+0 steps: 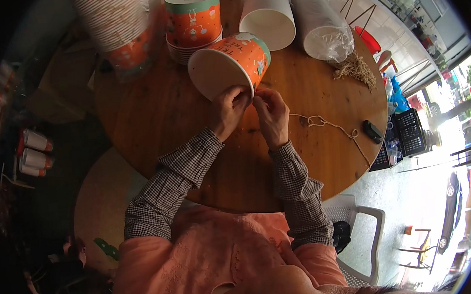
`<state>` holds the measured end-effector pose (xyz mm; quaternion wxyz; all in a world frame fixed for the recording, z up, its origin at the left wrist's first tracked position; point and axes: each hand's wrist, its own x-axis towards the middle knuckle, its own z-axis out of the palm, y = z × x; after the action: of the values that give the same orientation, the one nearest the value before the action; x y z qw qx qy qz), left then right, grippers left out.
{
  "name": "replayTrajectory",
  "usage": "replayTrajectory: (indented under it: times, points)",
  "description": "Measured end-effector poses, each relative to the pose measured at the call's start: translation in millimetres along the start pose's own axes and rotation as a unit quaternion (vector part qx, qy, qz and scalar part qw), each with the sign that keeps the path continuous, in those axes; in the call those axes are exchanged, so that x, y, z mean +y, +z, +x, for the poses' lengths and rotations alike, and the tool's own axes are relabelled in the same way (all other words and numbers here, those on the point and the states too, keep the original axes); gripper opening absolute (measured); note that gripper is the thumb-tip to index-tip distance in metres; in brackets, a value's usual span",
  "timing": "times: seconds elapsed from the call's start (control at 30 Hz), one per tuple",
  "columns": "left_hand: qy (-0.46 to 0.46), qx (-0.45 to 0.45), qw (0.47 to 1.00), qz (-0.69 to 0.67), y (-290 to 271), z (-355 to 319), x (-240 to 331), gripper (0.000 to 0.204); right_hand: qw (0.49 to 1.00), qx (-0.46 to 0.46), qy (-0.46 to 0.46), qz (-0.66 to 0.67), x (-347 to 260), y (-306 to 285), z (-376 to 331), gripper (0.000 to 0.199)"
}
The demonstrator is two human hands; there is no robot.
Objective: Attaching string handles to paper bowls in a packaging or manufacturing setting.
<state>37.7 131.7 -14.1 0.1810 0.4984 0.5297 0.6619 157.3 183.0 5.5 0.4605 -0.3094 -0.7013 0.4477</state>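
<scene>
An orange paper bucket (255, 57) with a green band lies tilted on the round wooden table, its white open mouth toward me. My left hand (229, 111) is closed on the bucket's rim, thumb and fingers at its lower edge. Right beside it, my right hand (273, 115) is closed in a pinch at the same rim. A thin cream string (320, 121) runs from behind the right hand across the table, with a loose loop in it. The part between my fingertips is too small to see clearly.
Behind the bucket stand a short stack of orange paper buckets (192, 20), a tall wrapped stack (112, 25), white buckets (268, 23) and another bagged stack (323, 34). A bundle of strings (356, 69) and a small black object (372, 131) lie at the table's right.
</scene>
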Motion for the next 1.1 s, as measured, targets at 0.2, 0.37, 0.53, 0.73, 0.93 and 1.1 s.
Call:
replayTrajectory:
  times: [0.2,0.37,0.53,0.73,0.93,1.1]
  points:
    - [0.116,0.051,0.984,0.123,-2,-2,10,0.005,0.996,-0.021,0.001,0.085,18,1,1,0.021]
    - [0.254,0.036,0.945,0.202,7,-11,33,0.006,0.999,-0.018,-0.021,0.019,36,2,4,0.020]
    - [0.178,-0.005,0.977,0.120,14,10,27,0.010,0.999,-0.036,0.015,-0.001,19,-4,-3,0.025]
    - [0.128,-0.020,0.991,0.028,17,12,14,0.015,0.991,-0.029,0.046,0.126,-2,-19,2,0.024]
    - [0.055,-0.041,0.997,-0.032,14,10,11,0.015,0.993,-0.030,0.042,0.103,-3,-23,5,0.021]
    - [0.080,-0.028,0.996,-0.013,12,11,6,0.014,0.994,-0.015,0.051,0.097,6,-26,5,0.016]
